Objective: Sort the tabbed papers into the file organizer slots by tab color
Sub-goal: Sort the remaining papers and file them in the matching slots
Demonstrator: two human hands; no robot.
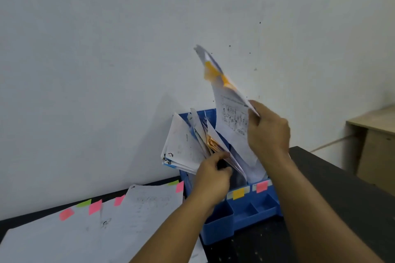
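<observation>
A blue file organizer (245, 213) stands on the black table against the wall, with a yellow label (238, 194) and a pink label (262, 186) on its front rail. My right hand (268, 130) grips a sheet with an orange tab (215, 73), held upright above the slots. My left hand (213, 175) holds aside a bundle of papers (183, 149) standing in the organizer; orange tabs show among them. Loose papers with pink tabs (95, 207) and green tabs (83, 203) lie spread on the table at the left.
A white wall rises directly behind the organizer. The black table (320, 177) runs to the right. A light wooden cabinet (374, 145) stands beyond it at the far right. Small open trays sit at the organizer's front.
</observation>
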